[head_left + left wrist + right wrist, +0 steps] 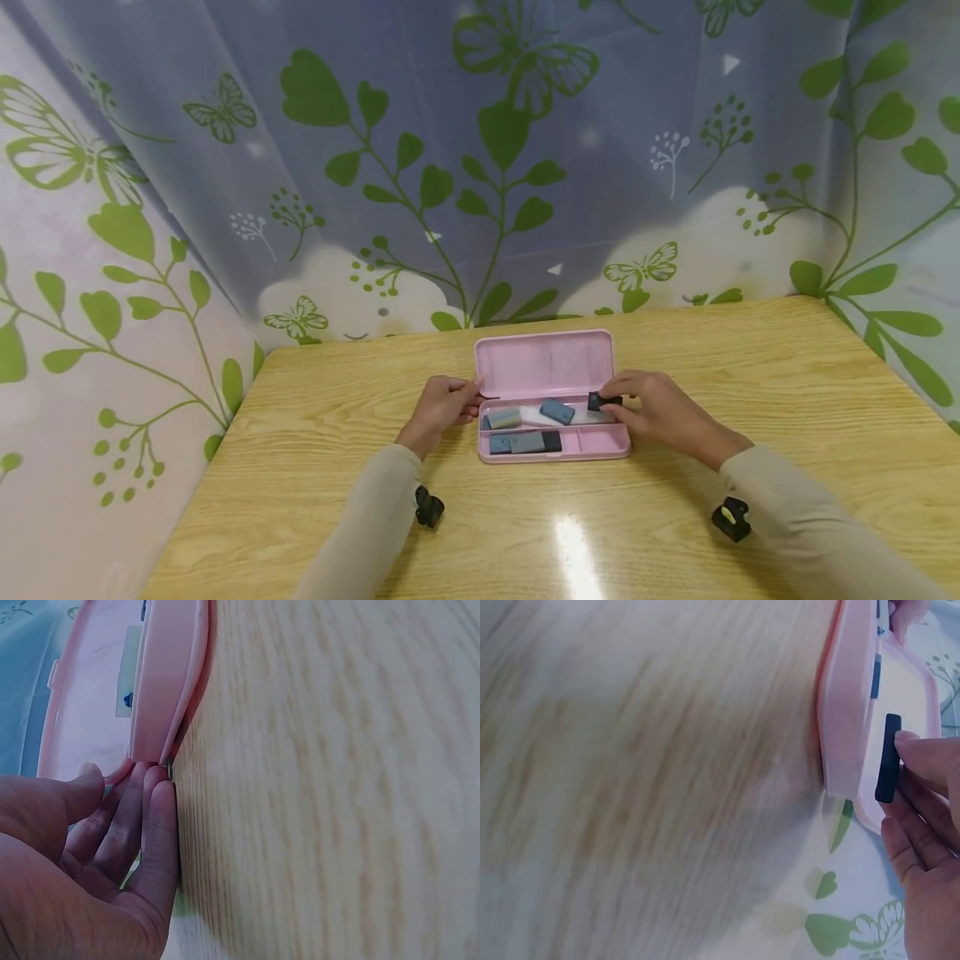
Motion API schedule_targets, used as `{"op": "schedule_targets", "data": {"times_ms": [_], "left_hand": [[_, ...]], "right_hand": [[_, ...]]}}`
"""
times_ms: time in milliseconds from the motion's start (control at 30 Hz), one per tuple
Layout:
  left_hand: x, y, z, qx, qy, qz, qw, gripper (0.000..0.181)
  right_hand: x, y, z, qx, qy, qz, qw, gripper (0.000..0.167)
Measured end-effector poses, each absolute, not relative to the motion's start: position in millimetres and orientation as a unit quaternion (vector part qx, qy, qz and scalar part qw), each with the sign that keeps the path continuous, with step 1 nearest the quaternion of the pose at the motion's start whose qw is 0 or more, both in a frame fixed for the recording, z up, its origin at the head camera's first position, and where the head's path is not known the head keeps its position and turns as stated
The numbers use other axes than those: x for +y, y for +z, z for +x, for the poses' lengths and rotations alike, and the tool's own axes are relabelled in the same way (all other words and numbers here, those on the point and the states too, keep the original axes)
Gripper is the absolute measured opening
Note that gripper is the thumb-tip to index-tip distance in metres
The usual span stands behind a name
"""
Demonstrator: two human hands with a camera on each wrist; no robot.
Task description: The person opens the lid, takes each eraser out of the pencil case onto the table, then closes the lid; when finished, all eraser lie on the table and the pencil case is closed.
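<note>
A pink pencil case [588, 457] stands on the table, its lid [545, 364] raised at the back. Over the right end of its rear compartment my right hand [660, 412] pinches a small black rectangular eraser [888, 758] between thumb and fingers. My left hand [444, 408] holds the left hinge corner, thumb at the lid's edge and fingers by the case's end. In the rear compartment lie a striped eraser [503, 418], a whitish piece [534, 417] and a blue eraser [557, 411]. The front left section holds a blue-grey and black row of blocks [525, 442].
The case rests on a wood-grain table [300, 500]. A curtain [420, 167] printed with leaves and butterflies hangs behind the table and along its sides. Small black devices [430, 507] sit at both wrists.
</note>
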State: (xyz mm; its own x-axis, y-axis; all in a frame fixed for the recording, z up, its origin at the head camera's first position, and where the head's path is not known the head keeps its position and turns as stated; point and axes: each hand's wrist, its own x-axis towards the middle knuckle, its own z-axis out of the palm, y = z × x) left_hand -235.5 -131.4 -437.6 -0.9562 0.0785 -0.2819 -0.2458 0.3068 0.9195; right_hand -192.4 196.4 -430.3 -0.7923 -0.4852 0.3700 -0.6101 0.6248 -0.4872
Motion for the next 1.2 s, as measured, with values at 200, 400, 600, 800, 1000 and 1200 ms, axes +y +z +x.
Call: {"op": "schedule_targets", "data": {"times_ms": [200, 400, 600, 800, 1000, 1200], "left_hand": [[-131.3, -438.5, -235.1, 0.796, 0.588, -0.052, 0.137, 0.033], [-131.2, -437.9, -235.0, 0.797, 0.585, -0.053, 0.139, 0.033], [-131.8, -438.4, -235.5, 0.800, 0.582, -0.053, 0.139, 0.034], [-131.6, -438.9, -236.3, 0.801, 0.579, -0.055, 0.139, 0.034], [-132.0, -440.5, -237.1, 0.799, 0.582, -0.052, 0.142, 0.035], [-132.5, -440.0, -237.6, 0.799, 0.581, -0.056, 0.143, 0.035]], "right_hand": [[210.4, -431.2, -190.9, -0.894, 0.315, 0.295, 0.117, 0.016], [228.9, -431.5, -187.6, -0.901, 0.316, 0.272, 0.121, 0.014], [245.8, -433.8, -188.7, -0.913, 0.291, 0.253, 0.130, 0.014], [259.0, -438.4, -195.5, -0.924, 0.276, 0.234, 0.126, 0.014], [268.2, -443.0, -200.7, -0.930, 0.274, 0.215, 0.118, 0.013], [272.1, -446.2, -203.4, -0.934, 0.272, 0.201, 0.114, 0.013]]}}
